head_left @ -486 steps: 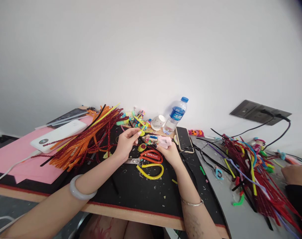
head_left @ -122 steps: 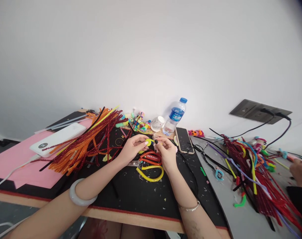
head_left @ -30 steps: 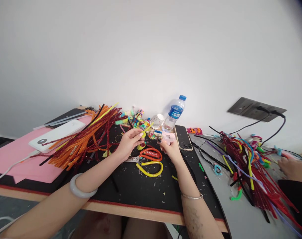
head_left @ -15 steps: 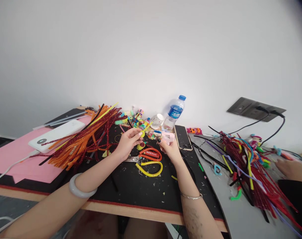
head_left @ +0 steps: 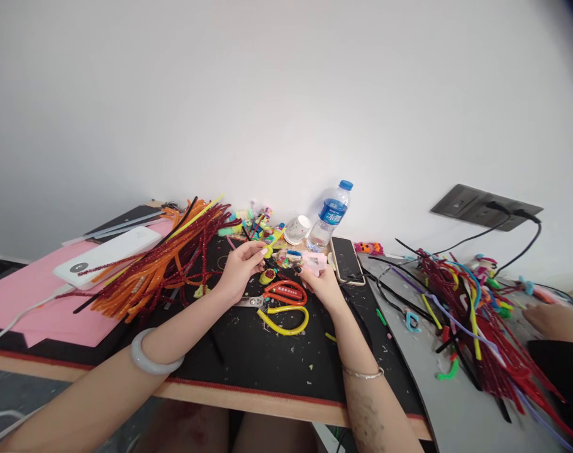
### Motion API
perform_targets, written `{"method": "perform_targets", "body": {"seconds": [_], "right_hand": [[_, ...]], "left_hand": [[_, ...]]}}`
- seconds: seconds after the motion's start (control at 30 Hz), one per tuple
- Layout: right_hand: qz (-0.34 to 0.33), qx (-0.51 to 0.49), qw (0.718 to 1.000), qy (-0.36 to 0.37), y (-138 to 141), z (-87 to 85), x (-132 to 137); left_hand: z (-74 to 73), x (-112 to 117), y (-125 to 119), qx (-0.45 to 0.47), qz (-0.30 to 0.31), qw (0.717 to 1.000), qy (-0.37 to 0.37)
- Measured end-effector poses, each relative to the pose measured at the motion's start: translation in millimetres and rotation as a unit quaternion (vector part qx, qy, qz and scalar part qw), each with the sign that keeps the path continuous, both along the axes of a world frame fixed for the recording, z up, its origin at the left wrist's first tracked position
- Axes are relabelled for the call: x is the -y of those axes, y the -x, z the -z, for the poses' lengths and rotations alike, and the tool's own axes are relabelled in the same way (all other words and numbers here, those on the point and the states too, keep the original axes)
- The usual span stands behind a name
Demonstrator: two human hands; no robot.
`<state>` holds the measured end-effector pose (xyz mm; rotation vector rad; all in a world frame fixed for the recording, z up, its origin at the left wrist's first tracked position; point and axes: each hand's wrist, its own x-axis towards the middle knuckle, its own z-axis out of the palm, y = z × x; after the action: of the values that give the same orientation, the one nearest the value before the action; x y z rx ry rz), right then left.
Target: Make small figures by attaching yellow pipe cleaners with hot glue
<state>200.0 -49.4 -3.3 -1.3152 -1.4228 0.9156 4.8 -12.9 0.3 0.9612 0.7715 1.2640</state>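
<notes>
My left hand point(head_left: 239, 267) is closed, its thumb and fingertips pinching a small yellow pipe-cleaner piece point(head_left: 268, 251) above the black mat. Just to the right, my right hand point(head_left: 320, 282) is wrapped round a pale pink tool point(head_left: 314, 261) that looks like a small glue gun, its front end pointing left toward the yellow piece. Below both hands lie scissors point(head_left: 282, 321) with one red and one yellow handle. Between the hands and the scissors stands a small yellow and dark red fuzzy piece point(head_left: 267, 276).
Left are orange and dark red pipe cleaners point(head_left: 144, 270), a white power bank point(head_left: 107, 257) and pink sheets point(head_left: 12, 296). Behind stand a paper cup point(head_left: 297, 230) and water bottle point(head_left: 333, 214), with a phone point(head_left: 346, 259) beside them. Another person's hand point(head_left: 555, 321) rests far right beside more pipe cleaners point(head_left: 484, 327).
My right hand and the pink tool have shifted slightly left and down, closer to my left hand. The yellow piece has turned a little in my left fingers.
</notes>
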Motion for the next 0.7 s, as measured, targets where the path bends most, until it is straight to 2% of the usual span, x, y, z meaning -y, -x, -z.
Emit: {"method": "perform_targets", "body": {"seconds": [0.13,0.27,0.37,0.5,0.57,0.7], "right_hand": [[-0.008,0.028,1.000,0.001,2,-3.5,2],[0.029,0.095,0.994,-0.053,1,-8.1,2],[0.083,0.226,0.967,-0.085,-3,-11.5,2],[0.127,0.383,0.913,-0.060,-7,-10.7,2],[0.141,0.419,0.897,-0.030,-6,-7.7,1],[0.160,0.443,0.882,0.021,-4,-3.6,1]], "left_hand": [[0.0,-1,0,-0.007,-0.017,1.000,-0.002],[1.1,-3,0,-0.005,-0.037,0.999,-0.015],[1.5,-3,-1,-0.005,-0.041,0.999,-0.021],[0.3,0,-3,-0.034,-0.022,0.999,-0.031],[-1.1,2,-3,-0.054,0.001,0.998,-0.040],[-3.9,5,-3,-0.097,0.033,0.993,-0.065]]}}
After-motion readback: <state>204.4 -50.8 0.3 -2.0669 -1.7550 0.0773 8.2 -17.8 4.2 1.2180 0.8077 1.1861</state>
